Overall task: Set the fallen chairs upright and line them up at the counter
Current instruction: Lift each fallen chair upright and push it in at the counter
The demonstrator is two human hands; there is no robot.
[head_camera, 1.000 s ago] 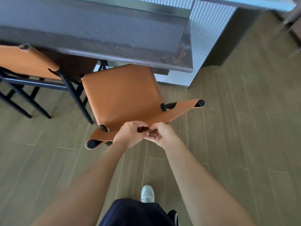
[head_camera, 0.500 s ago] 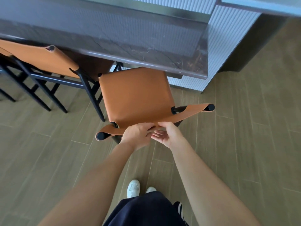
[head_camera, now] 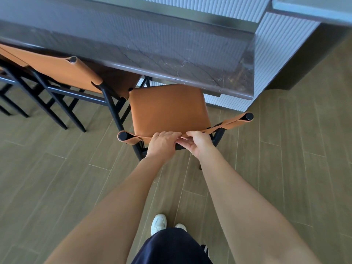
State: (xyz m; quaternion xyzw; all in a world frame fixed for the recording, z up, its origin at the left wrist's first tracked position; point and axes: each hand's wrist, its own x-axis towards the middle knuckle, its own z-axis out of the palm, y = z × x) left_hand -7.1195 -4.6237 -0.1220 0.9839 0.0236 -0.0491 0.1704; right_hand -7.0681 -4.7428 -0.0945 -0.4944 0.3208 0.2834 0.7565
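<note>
- The chair (head_camera: 167,109) has come up straighter. Its backrest (head_camera: 228,123) showed its face a second ago and is now a thin, edge-on strip.
- The right hand (head_camera: 201,142) had loosened and now pinches the backrest again, beside the left hand (head_camera: 163,141).
- Both white shoes (head_camera: 159,222) show now, where a second ago only one did.

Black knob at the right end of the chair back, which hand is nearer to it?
Right. The right hand grips the strap left of the knob; the left hand grips it farther left.
</note>
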